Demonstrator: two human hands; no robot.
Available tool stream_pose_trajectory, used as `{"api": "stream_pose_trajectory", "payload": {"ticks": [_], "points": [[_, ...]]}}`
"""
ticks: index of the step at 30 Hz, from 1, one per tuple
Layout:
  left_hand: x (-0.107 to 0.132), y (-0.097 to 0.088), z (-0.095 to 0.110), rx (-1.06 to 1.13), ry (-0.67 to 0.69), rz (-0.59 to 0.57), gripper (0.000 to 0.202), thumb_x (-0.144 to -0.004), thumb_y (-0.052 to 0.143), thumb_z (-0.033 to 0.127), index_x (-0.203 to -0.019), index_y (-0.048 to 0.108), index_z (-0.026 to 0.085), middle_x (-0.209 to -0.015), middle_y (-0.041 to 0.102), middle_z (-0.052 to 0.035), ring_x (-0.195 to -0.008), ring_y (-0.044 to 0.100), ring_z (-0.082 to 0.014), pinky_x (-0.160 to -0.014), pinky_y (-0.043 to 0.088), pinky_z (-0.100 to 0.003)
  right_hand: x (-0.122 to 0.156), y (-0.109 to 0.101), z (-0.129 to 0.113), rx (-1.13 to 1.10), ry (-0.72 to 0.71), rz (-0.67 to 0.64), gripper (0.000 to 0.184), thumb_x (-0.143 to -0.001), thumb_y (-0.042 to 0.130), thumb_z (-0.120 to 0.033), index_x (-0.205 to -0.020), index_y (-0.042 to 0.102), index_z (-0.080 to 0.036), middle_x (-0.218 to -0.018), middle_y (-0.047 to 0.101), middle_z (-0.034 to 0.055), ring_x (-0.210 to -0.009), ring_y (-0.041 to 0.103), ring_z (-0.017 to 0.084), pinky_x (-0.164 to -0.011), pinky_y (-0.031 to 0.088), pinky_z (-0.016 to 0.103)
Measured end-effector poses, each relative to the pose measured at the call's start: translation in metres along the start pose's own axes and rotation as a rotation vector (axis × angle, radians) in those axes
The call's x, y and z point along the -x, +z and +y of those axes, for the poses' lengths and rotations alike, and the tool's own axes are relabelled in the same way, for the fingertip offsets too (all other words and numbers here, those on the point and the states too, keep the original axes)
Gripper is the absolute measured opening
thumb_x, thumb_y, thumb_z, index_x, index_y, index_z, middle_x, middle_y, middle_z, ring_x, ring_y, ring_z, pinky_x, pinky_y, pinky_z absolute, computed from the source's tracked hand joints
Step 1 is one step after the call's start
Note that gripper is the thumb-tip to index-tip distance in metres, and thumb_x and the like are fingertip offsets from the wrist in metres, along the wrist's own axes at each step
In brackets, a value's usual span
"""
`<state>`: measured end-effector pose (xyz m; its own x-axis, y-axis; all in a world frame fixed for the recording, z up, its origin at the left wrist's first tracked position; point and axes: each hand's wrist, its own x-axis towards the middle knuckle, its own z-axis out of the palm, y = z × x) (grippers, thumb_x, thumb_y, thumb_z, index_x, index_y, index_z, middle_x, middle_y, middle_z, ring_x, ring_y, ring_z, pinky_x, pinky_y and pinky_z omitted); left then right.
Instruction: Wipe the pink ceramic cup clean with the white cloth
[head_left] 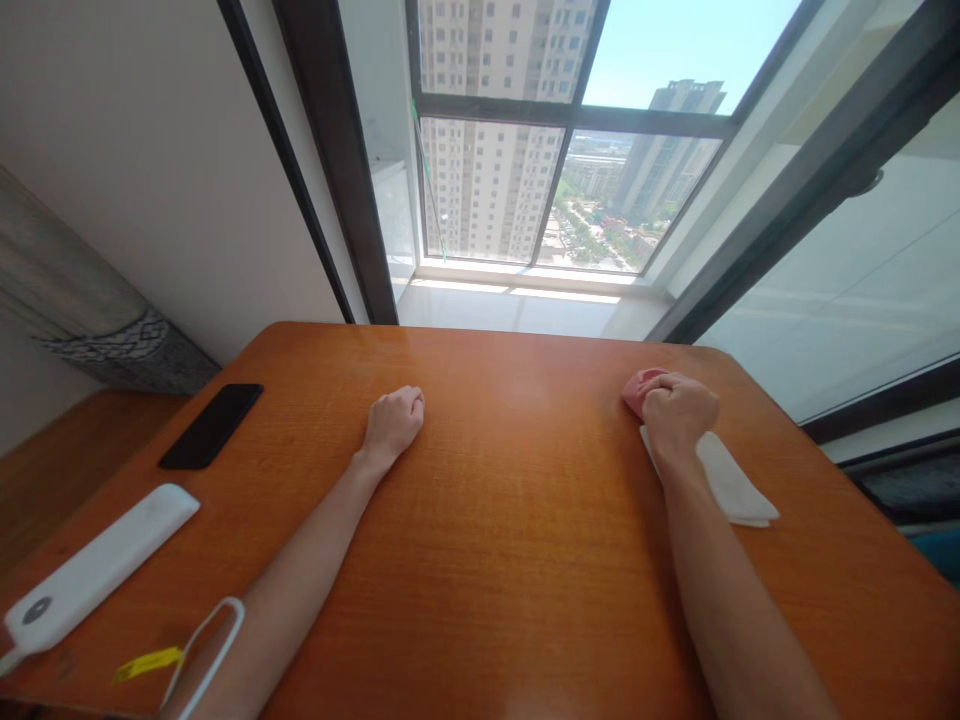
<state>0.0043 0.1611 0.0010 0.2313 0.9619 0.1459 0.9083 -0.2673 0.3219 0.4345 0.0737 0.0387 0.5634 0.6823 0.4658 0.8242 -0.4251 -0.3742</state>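
Note:
My left hand (395,420) rests on the wooden table (495,520) in a closed fist, with nothing showing between its fingers. Toward the table's far right, my right hand (681,408) is closed on a crumpled pink cloth (637,390), which bulges out to the left of the fingers. Most of that cloth's near side is hidden by the hand. Beneath my right wrist lies a folded white cloth or tissue (735,485), partly covered by the forearm.
A black phone (211,427) and a white power strip (105,565) lie along the table's left side. A white cable (225,640) with a yellow tag (150,663) runs by my left forearm. Beyond the far edge is a window (562,190); a curtain (90,290) hangs left.

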Motion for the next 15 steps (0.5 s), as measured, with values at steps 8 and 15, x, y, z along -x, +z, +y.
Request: {"api": "stream_pose_trajectory", "payload": {"ticks": [8, 15], "points": [[0.0, -0.001, -0.002, 0.003, 0.004, 0.005, 0.03, -0.101, 0.044, 0.022, -0.09, 0.072, 0.023, -0.098, 0.079, -0.007, -0.088, 0.07, -0.0238, -0.076, 0.043, -0.033, -0.002, -0.013, 0.008, 0.181, 0.107, -0.22, 0.053, -0.095, 0.057, -0.057, -0.124, 0.081, -0.02, -0.125, 0.077, 0.0197, -0.118, 0.065, 0.04, -0.096, 0.049, 0.051], [0.0, 0.0, -0.003, 0.008, 0.009, 0.005, 0.03, -0.101, 0.044, 0.022, -0.091, 0.072, 0.023, -0.098, 0.079, -0.0069, -0.089, 0.071, -0.0242, -0.076, 0.044, -0.033, 0.0, 0.002, 0.009, 0.335, 0.029, -0.316, 0.043, -0.097, 0.058, -0.04, -0.126, 0.078, -0.015, -0.109, 0.08, 0.0228, -0.107, 0.073, 0.038, -0.097, 0.048, 0.05]]}}
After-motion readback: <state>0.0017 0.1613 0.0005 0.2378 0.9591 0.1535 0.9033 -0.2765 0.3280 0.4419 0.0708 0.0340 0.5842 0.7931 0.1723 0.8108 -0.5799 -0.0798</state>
